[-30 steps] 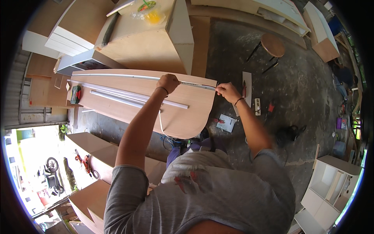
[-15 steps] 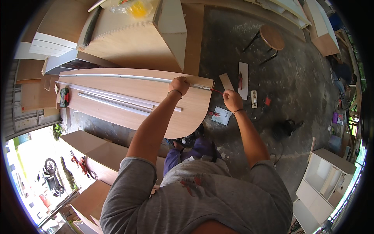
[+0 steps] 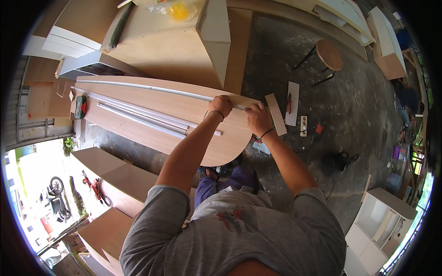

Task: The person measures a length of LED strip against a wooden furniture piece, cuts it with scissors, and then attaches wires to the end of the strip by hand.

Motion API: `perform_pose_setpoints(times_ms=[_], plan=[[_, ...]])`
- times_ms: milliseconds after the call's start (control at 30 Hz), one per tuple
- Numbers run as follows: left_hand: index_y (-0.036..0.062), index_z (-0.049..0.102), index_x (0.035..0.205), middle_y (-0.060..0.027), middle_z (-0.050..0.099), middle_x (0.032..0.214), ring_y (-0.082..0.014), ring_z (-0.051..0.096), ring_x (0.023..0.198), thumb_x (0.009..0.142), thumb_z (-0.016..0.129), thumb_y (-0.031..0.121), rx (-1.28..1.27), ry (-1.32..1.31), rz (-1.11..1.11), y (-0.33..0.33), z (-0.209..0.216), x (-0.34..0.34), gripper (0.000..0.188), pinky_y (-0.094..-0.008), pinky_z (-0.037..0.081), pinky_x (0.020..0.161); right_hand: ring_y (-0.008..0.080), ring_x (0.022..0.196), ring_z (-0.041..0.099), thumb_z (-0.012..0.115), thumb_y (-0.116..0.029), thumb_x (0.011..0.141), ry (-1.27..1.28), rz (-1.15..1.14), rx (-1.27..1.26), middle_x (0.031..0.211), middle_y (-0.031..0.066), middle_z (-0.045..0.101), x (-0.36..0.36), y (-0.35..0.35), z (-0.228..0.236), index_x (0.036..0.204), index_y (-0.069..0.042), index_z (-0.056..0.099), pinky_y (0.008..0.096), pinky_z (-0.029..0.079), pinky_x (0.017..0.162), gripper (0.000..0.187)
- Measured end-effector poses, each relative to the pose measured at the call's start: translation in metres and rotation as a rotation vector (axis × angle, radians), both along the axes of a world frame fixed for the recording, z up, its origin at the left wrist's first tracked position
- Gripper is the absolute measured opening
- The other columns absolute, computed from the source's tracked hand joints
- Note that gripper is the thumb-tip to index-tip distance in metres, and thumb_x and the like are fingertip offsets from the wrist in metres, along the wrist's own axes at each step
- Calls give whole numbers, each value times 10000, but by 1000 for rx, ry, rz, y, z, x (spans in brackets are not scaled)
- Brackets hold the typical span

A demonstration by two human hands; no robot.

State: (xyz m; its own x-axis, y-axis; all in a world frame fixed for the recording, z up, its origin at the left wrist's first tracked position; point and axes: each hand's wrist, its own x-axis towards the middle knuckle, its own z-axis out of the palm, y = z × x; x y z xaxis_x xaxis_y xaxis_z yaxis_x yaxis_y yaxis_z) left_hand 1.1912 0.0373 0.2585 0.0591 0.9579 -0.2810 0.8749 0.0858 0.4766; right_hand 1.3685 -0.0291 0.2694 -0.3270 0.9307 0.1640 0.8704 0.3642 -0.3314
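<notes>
Your left hand [image 3: 221, 105] is curled down over the long strip [image 3: 179, 93], fingers wrapped on its slim, pale, smooth channel near the bench's far right corner. Your right hand [image 3: 258, 117] has its fingers bent together at the strip's right end; whether they pinch the strip itself or something thin there cannot be made out. The strip runs along the bench's far edge from its far left corner, a short length showing between your hands.

The bench [image 3: 230, 142] has a pale woodgrain face, pointed at the far right corner and broadly rounded at the near right. Nearer the middle lie slender whitish strips [image 3: 140, 121], straight-sided and glossy. At the left end sits a red-and-dark object [image 3: 80, 106], too small to identify.

Your palms hide the strip's gripped parts. Beyond the bench's right end, your right wrist partly covers a pale packet [image 3: 261, 146] on the rough, dark, stained floor [image 3: 276, 184].
</notes>
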Motion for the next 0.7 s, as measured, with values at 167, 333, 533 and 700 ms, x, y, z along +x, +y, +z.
perform_pose_setpoints(times_ms=[167,333,533,700], plan=[[130,690,795,-107,667,868,-303,630,830,725,605,321,2,21,-14,0,6,2,220,-391,500,745,236,1021,484,549,-169,753,-55,-64,16,933,26,589,-1,-2,0,854,-129,690,455,389,806,179],[120,708,821,-95,680,864,-264,644,844,700,682,413,-184,-65,-80,18,8,-31,318,-358,505,760,239,1028,477,550,-158,740,-83,-172,-69,929,27,585,-15,-3,4,843,-140,687,473,373,794,172],[53,661,737,-131,658,805,-280,629,757,678,720,315,-99,41,-397,41,14,-64,275,-359,495,721,225,1018,475,549,-171,748,-136,-260,-77,952,7,583,-20,-4,-2,896,-178,689,472,366,785,204],[153,671,788,-70,663,940,-243,623,909,692,737,308,-218,40,-23,37,1,-66,194,-370,482,801,206,1022,469,548,-170,757,-201,-268,-170,979,-17,586,-25,-5,9,957,-202,694,458,366,788,250]])
